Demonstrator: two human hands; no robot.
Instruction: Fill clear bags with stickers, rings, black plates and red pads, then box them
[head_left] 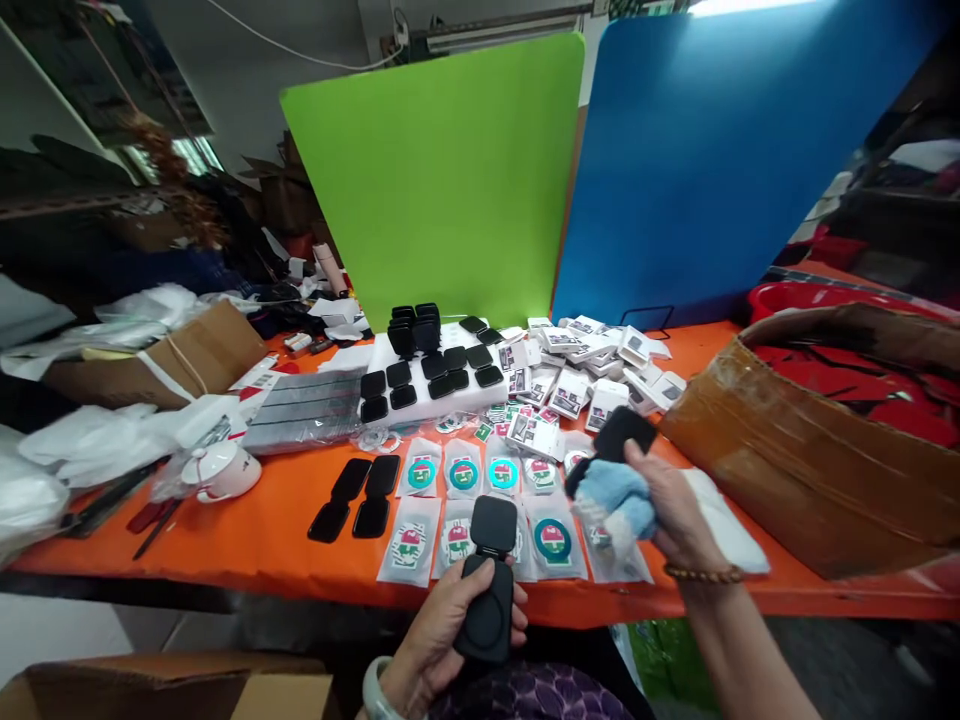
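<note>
My left hand (457, 620) is wrapped round a black folding wireless charger (486, 620), its two square panels unfolded and a round ring on the lower one. In my right hand (675, 505) is a light blue cloth (616, 495), gripped together with another black folding charger (624, 430), partly covered by the cloth. Between and beyond the hands lie several clear sachets (553, 540) with round printed stickers and rings inside. Two more unfolded black chargers (377, 495) rest on the orange tabletop, left of the sachets.
A white foam block (450, 405) bears several black chargers. Small white boxes (570, 392) are heaped behind the sachets. An open cardboard box (817, 450) stands at right, and a white mug (221, 470) at left. Green (450, 180) and blue panels (675, 170) rise behind.
</note>
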